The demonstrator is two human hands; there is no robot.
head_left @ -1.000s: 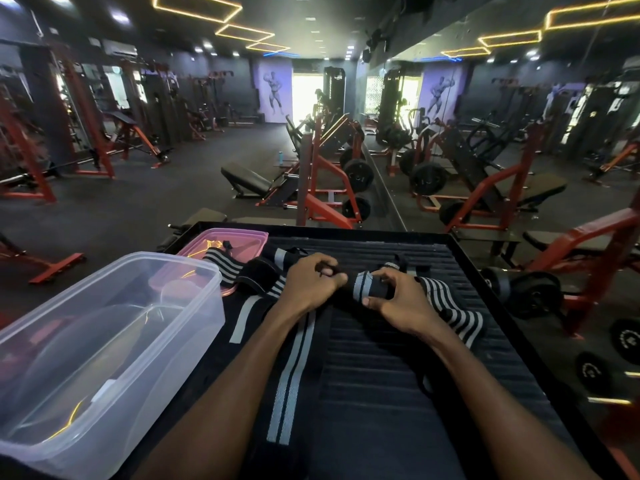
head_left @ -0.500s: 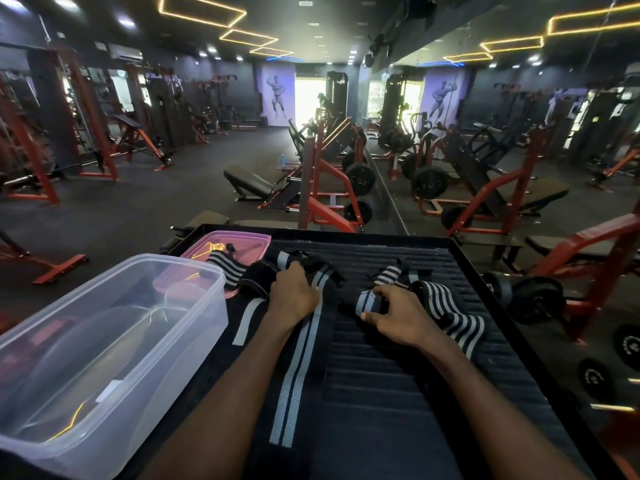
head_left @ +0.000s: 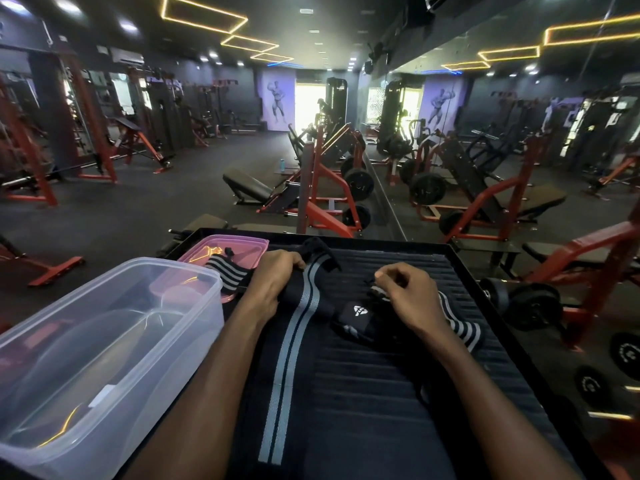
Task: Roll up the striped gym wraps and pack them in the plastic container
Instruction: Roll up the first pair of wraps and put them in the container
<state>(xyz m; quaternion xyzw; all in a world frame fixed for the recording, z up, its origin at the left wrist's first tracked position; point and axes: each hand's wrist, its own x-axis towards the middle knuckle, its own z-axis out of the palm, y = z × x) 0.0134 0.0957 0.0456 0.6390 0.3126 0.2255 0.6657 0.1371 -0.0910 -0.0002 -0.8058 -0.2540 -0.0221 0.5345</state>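
On a dark ribbed mat point(head_left: 363, 393), the left hand point(head_left: 273, 282) is clamping the far end of a long black wrap point(head_left: 294, 341) with two pale stripes, fingers curled tight over the cloth. The wrap is lying unrolled, running from the hand toward six o'clock. The right hand point(head_left: 408, 296), at three o'clock from the left, is pinching a thin black cord or loop between thumb and fingertips; the fingers are closed narrow, though what exactly they are holding is hard to make out. Just under that hand, a black tab with a white logo point(head_left: 358, 311) is resting on the mat, and a striped wrap point(head_left: 460, 327) is trailing out toward four o'clock. At nine o'clock, a clear plastic container point(head_left: 194, 282) is standing open with nothing visible inside. Beyond it, at eleven o'clock, a pink lid point(head_left: 242, 242) is lying flat with another striped wrap point(head_left: 225, 273) draped over its near edge.
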